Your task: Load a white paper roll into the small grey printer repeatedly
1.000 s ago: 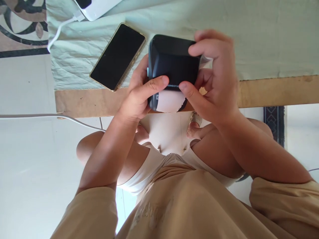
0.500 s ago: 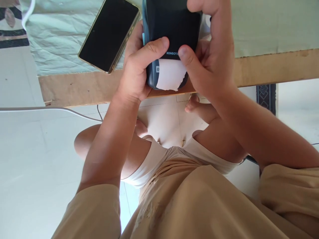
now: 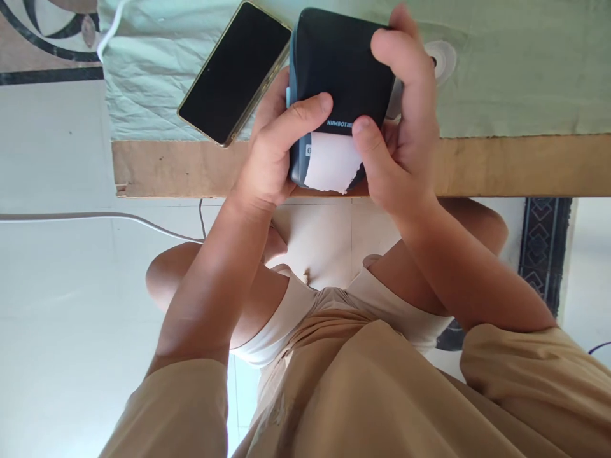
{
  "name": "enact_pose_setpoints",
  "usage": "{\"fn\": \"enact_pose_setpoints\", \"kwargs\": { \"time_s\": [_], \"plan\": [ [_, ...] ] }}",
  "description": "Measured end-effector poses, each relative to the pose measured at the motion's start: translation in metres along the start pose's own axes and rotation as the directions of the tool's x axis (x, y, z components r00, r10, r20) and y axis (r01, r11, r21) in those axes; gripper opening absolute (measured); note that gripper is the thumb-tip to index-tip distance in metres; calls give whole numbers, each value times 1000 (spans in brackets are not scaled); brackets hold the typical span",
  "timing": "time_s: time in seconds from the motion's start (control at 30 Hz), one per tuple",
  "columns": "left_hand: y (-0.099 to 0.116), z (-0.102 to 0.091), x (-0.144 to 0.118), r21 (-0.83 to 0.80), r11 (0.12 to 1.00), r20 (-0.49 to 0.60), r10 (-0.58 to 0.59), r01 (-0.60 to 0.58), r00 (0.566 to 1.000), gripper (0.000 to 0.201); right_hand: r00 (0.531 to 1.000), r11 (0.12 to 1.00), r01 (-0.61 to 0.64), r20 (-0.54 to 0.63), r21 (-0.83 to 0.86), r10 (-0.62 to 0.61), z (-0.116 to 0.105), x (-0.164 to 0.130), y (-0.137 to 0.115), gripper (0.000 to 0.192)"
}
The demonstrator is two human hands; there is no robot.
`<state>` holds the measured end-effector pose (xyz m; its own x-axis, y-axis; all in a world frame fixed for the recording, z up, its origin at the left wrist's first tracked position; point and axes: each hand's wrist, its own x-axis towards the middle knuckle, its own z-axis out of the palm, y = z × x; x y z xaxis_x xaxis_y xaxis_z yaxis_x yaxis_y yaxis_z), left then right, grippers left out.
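A dark label printer (image 3: 344, 70) marked NIIMBOT is held between my two hands above the near edge of the table. White paper (image 3: 333, 162) with a ragged end sticks out of its near side. My left hand (image 3: 281, 140) wraps the printer's left side, thumb lying on top. On the right, my right hand (image 3: 401, 127) grips the other side, its thumb by the lettering and a finger at the far right corner. The undersides of both hands are hidden. A phone (image 3: 233, 73) with a dark screen lies just left of the printer.
A pale green cloth (image 3: 515, 83) covers the table, whose bare wooden edge (image 3: 191, 168) faces me. Behind my right hand is a round whitish roll (image 3: 443, 62). A white cable (image 3: 112, 28) crosses the cloth's left edge; another cable (image 3: 95, 216) runs below the table at left.
The whole view has shifted, so the table and phone appear lower and further right. The printer sits lower in view, showing its far edge, and the round roll is now more visible. Both hands keep their hold.
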<state>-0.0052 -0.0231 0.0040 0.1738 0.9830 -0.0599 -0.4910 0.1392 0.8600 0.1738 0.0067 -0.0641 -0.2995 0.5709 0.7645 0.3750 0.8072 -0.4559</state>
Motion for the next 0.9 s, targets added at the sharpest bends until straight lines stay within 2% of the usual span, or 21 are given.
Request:
{"fn": "enact_pose_setpoints", "kwargs": {
  "time_s": [0.1, 0.17, 0.2, 0.23, 0.27, 0.33, 0.47, 0.6, 0.67, 0.77, 0.83, 0.9],
  "plan": [
    [-4, -6, 3, 92, 996, 13, 13, -14, 1000, 22, 999, 999, 48, -3, 26, -48, -2, 0, -1, 60],
    [-5, -12, 5, 158, 987, 89, 4, -18, 996, 24, 1000, 1000, -5, 5, 1, 5, -4, 3, -8, 58],
    [-6, -14, 6, 187, 981, 134, 33, -58, 990, 22, 999, 999, -34, 0, -3, 34, -5, 5, -13, 58],
    [-6, -16, 6, 188, 972, 146, 115, -142, 983, 26, 998, 998, -59, -6, 7, 60, -7, 7, -19, 58],
    [-7, -17, 6, 201, 970, 153, 110, -140, 982, 25, 995, 995, -98, 4, 24, 98, -9, 10, -25, 59],
    [-7, -16, 4, 186, 973, 116, 113, -134, 987, 24, 986, 983, -169, 29, 79, 167, -14, 15, -37, 59],
    [-5, -11, 1, 148, 986, 24, 80, -83, 996, 30, 953, 953, -296, 80, 58, 292, -21, 20, -54, 57],
    [-2, -10, 2, 151, 988, 50, 27, -34, 998, 32, 918, 917, -393, 86, 65, 387, -23, 21, -64, 52],
    [-1, -9, 2, 126, 992, -37, 31, -26, 999, 26, 895, 893, -444, 79, 73, 439, -22, 23, -68, 51],
    [0, -6, 1, 64, 998, -93, 14, -8, 996, 33, 844, 841, -534, 103, 83, 526, -18, 22, -69, 49],
    [3, -4, 2, -16, 1000, -75, -25, 24, 997, 34, 836, 827, -548, 80, 126, 542, -14, 17, -67, 46],
    [5, -4, 3, -106, 992, -36, -73, 69, 997, 32, 847, 830, -526, 30, 186, 530, -9, 11, -63, 45]
  ]
}}
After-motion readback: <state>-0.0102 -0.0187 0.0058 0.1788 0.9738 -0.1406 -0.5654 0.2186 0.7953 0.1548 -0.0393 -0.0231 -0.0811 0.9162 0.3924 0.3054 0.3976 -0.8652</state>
